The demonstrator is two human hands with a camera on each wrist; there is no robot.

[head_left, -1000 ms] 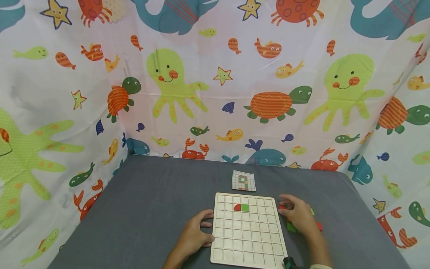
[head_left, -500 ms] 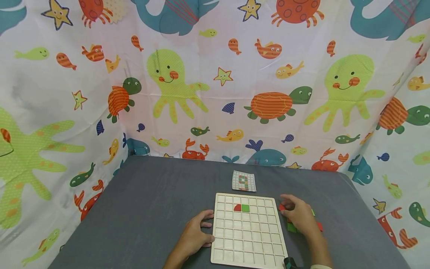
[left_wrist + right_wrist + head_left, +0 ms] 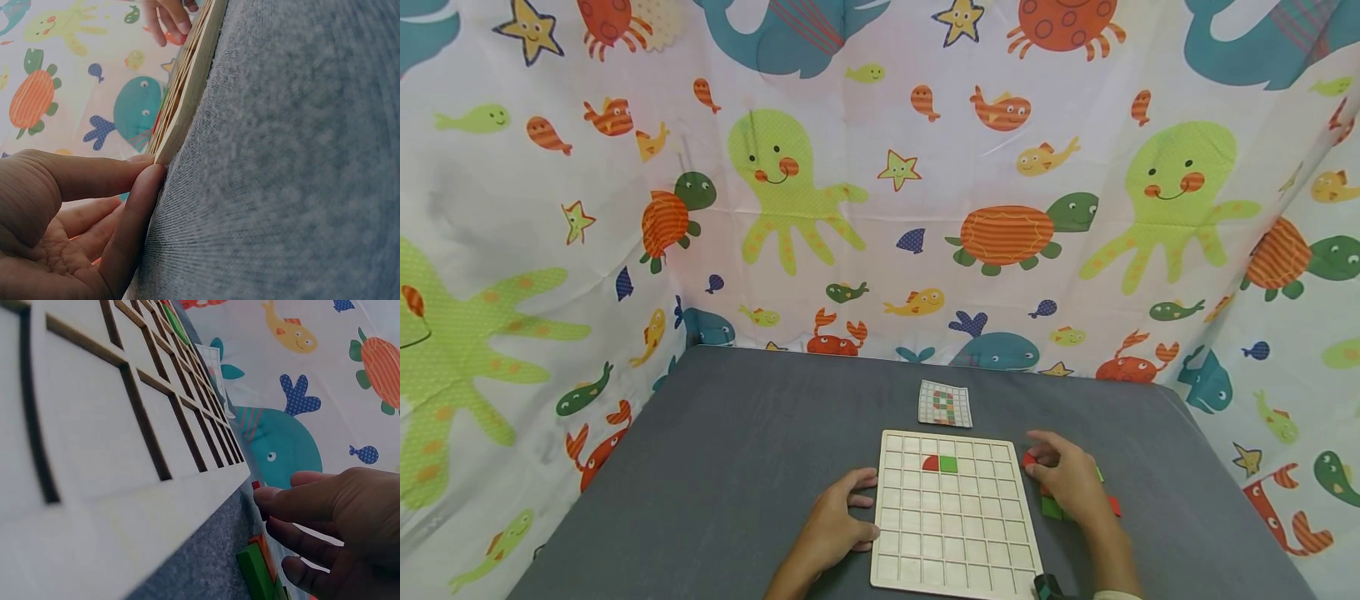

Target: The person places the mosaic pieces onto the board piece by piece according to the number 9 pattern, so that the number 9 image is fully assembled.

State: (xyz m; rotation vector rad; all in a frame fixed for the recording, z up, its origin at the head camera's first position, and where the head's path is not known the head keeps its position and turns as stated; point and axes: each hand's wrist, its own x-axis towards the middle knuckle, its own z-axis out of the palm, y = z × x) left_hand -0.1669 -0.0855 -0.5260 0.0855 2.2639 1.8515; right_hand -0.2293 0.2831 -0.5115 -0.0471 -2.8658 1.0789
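Note:
A pale wooden grid board [image 3: 958, 521] lies on the cloth-covered table, with a red quarter-round tile [image 3: 931, 463] and a green square tile [image 3: 948, 464] side by side in its upper cells. The left hand [image 3: 835, 515] rests at the board's left edge, its thumb touching the rim and its fingers loosely extended. Right of the board, the right hand [image 3: 1066, 475] pinches a small red tile [image 3: 1028, 460] between thumb and fingertips; most of this tile is hidden. Beneath that hand lie several green [image 3: 255, 569] and red tiles [image 3: 1114, 505], partly covered by it.
Behind the board lies a small card [image 3: 944, 404] printed with a grid of red, green and orange cells. A dark grey cloth [image 3: 737, 450] covers the table. Around it hangs a white curtain [image 3: 880, 233] with printed sea animals.
The right hand has shifted slightly to the right, and the red tile at its fingertips shows at a different angle. The left hand and the board stay in place.

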